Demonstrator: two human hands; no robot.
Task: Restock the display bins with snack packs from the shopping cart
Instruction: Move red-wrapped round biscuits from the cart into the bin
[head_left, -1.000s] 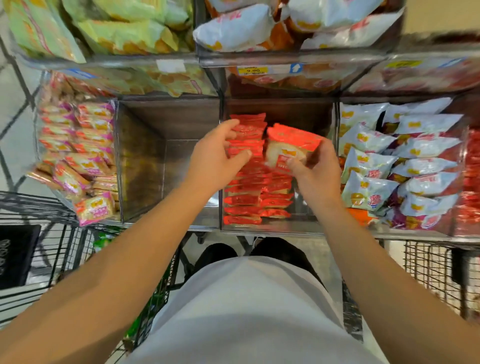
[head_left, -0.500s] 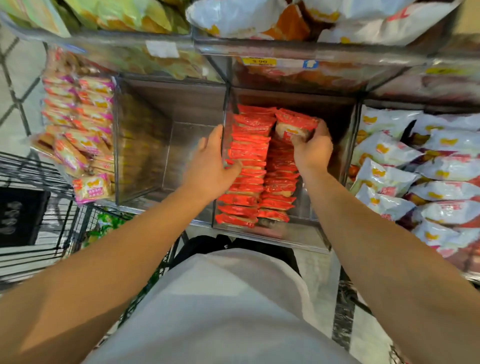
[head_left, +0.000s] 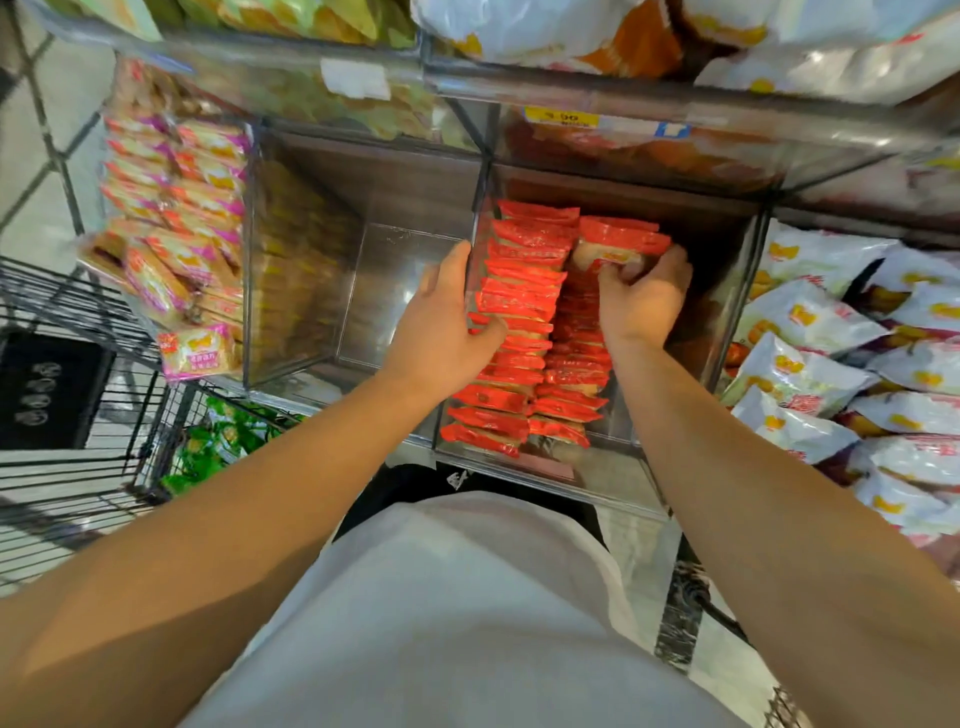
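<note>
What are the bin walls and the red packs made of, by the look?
Bin walls: clear rigid plastic, probably acrylic; you see through them and they reflect. Red packs: glossy plastic film, with crimped ends and shiny highlights. The right hand holds one pack.

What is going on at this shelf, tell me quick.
A person is restocking a clear display bin with red snack packs. The right hand grips one red pack at the back of the right-hand row, setting it in place. The left hand rests flat against the left row of red packs, steadying it. The bin to the left holds no packs, and a wire cart with green packs stands at the left.
</note>
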